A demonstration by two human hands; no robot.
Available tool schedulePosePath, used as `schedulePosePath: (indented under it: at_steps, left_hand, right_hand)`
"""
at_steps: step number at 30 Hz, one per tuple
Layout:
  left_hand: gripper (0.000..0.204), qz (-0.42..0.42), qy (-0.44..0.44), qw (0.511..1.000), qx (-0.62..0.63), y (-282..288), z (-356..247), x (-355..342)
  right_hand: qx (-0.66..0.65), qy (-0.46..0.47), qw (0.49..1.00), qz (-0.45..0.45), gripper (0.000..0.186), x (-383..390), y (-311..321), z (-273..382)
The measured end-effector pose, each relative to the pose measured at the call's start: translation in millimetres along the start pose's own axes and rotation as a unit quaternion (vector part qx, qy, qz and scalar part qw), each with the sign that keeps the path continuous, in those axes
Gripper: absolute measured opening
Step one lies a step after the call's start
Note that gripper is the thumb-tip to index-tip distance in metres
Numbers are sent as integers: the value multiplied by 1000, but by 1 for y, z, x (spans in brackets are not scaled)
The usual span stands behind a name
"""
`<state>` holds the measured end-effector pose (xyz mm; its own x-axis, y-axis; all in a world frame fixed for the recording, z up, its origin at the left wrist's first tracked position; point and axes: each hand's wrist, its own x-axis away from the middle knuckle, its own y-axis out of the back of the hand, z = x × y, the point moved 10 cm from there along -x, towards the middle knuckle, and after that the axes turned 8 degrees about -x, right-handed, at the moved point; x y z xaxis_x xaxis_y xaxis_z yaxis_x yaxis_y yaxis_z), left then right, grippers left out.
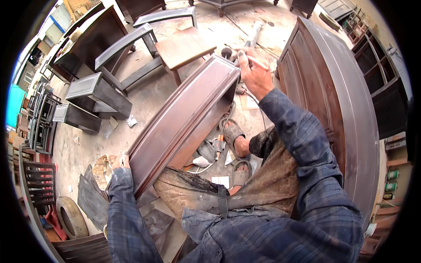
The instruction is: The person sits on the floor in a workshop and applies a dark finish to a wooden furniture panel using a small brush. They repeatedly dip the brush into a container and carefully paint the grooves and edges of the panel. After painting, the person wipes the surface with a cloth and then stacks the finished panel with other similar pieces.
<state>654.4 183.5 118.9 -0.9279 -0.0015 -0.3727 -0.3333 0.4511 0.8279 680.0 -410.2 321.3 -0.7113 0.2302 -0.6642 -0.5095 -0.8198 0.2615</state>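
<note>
A long, dark reddish-brown wooden furniture piece (184, 118) with moulded edges lies slanted across my lap. Its near end is at the lower left, its far end at the upper middle. At its near left edge, my left hand (120, 161) grips the side, with the fingers partly hidden. My right hand (256, 76) is beside the far right corner, thumb raised and fingers stretched apart. I see no object clearly held in it, and whether it touches the corner I cannot tell. A dark round-ended tool (226, 53) lies just beyond that corner.
A large panelled cabinet (313, 83) stands close on my right. Ahead and left are a small wooden table (184, 47) and grey-topped frames (125, 46). Between my sandalled feet and the piece lie cords, paper scraps and a grey-white bundle (205, 153). A tyre (71, 218) is at lower left.
</note>
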Motion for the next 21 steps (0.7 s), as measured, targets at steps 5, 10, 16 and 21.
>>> schedulePosePath:
  at_steps: [5,10,16,21]
  left_hand:
    - [53,105,145,978,-107,2,7,-13]
    - [72,117,158,968,-156,-16,31,-22]
    - [48,101,117,981,-117,-2,-30,-11]
    - [26,70,23,993,-97,16,-73,35]
  right_hand:
    - [-46,-16,998,-43,18,-4,10,5]
    - [-40,-10,998,-56,19,-10,15,2]
    - [-53,-59,995,-56,22,-12,27,15]
    - [-94,-78,991,-56,24,-13,41,10]
